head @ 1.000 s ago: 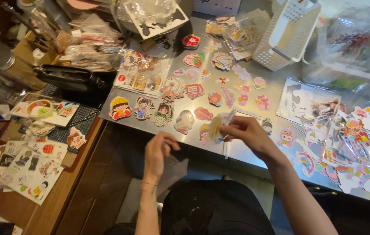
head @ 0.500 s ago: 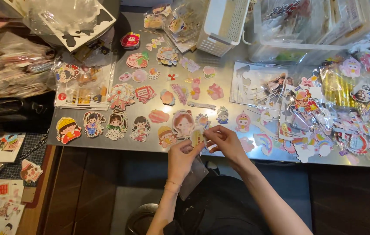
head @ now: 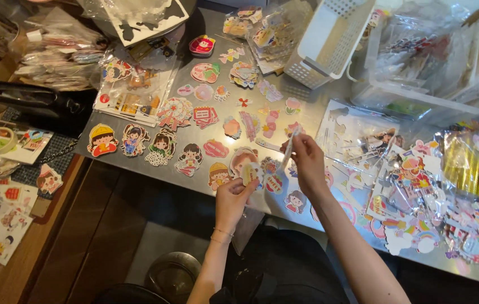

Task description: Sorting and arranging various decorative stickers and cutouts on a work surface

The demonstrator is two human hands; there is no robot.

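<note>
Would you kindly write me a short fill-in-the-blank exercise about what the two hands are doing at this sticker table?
1. The left hand holds a small ____.
2. The right hand pinches a thin white ____.
3. The white basket lies tipped on its ____.
4. The stickers lie on a grey metal ____.

Missing words: sticker; strip; side; table

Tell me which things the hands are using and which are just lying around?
In use: left hand holding a small sticker; right hand pinching a thin white strip.
Lying about: white basket, black bag, cartoon-kid stickers, grey table.
</note>
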